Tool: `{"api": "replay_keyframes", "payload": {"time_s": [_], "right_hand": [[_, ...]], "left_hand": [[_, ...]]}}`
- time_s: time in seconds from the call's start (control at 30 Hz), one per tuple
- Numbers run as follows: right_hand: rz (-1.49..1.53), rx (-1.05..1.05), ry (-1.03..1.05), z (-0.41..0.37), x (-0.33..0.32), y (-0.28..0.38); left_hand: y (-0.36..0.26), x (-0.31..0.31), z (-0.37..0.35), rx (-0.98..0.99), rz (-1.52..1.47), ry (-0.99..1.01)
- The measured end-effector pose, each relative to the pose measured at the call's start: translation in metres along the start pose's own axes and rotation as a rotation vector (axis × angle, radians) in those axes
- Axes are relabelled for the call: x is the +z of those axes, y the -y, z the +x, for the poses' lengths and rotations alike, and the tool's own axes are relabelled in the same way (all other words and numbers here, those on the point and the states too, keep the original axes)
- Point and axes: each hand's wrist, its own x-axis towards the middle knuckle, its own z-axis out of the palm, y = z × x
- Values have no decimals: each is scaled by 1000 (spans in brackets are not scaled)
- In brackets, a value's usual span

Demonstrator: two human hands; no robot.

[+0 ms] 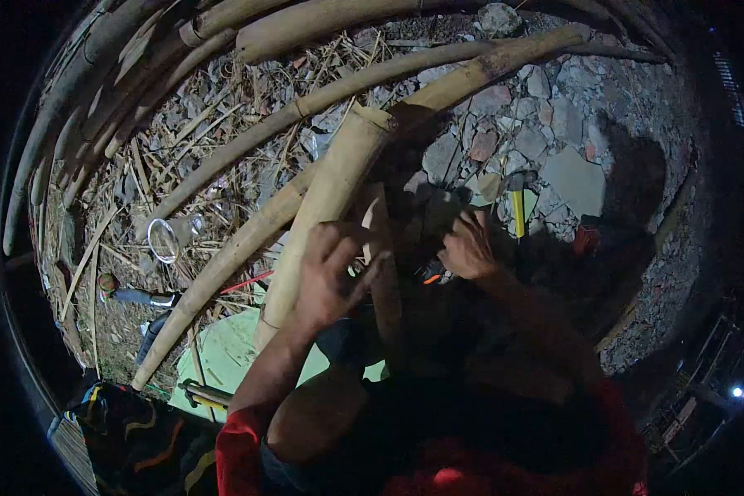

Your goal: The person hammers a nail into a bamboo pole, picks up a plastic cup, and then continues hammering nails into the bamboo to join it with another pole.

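A thick pale bamboo piece [339, 178] lies slanting in the middle, across a longer bamboo pole [240, 252]. Over its lower right side is my left hand [332, 269], its thumb and fingers apart with nothing seen between them. A narrow split strip [382, 264] stands just to the right of that hand. Further right, in shadow, my right hand [467, 248] is raised with bent fingers; whether it holds anything is too dark to make out. A hammer with a yellow handle [518, 213] lies on the stones beyond it.
More bamboo poles [293, 29] curve along the top and left. A clear plastic cup [167, 240] and a bottle [140, 295] lie at the left. Near my legs are a light green sheet [223, 343] and a yellow-edged tool [207, 395]. Rubble [572, 178] covers the right side.
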Motion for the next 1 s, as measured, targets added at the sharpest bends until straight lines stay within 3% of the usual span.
{"api": "replay_keyframes", "payload": {"time_s": [0.07, 0.1, 0.2, 0.23, 0.37, 0.47, 0.5, 0.6, 0.67, 0.7, 0.73, 0.77, 0.8, 0.87, 0.93, 1.0], "right_hand": [[64, 55, 173, -3, -1, -9], [99, 80, 260, -2, 0, -10], [247, 56, -31, 6, -39, 12], [597, 75, -197, 6, -33, 23], [483, -132, -169, 22, -80, 59], [373, -235, -207, 37, -102, 78], [371, -273, -203, 40, -104, 77], [626, -79, -142, 42, -117, 82], [604, 89, -174, 34, -111, 62], [584, 148, -240, 31, -107, 49], [498, 229, -281, 26, -103, 34], [409, 307, -322, 20, -98, 20], [345, 351, -369, 12, -93, 4], [210, 449, -463, -5, -81, -24], [-32, 558, -446, -23, -68, -49], [-169, 661, -407, -48, -53, -68]], "left_hand": [[3, 17, -11, -50, -41, 120], [-3, 16, -2, 53, -33, 97], [-8, 28, -6, -145, -166, 211], [-8, 28, -5, -232, -150, 267], [1, 27, -5, -148, -320, 282], [-9, -2, 2, -284, -358, 300], [-5, -5, 3, -164, -357, 229], [0, -46, -9, -357, -204, 52], [75, -64, -56, -421, -51, -330], [69, -98, -46, -411, -69, -482], [84, -131, -47, -640, -53, -596], [106, -148, -57, -498, -251, -804], [108, -165, -54, -675, -41, -818], [153, -182, -80, -505, 102, -844], [168, -191, -86, -589, 458, -833], [166, -178, -83, -418, 409, -989]]}}
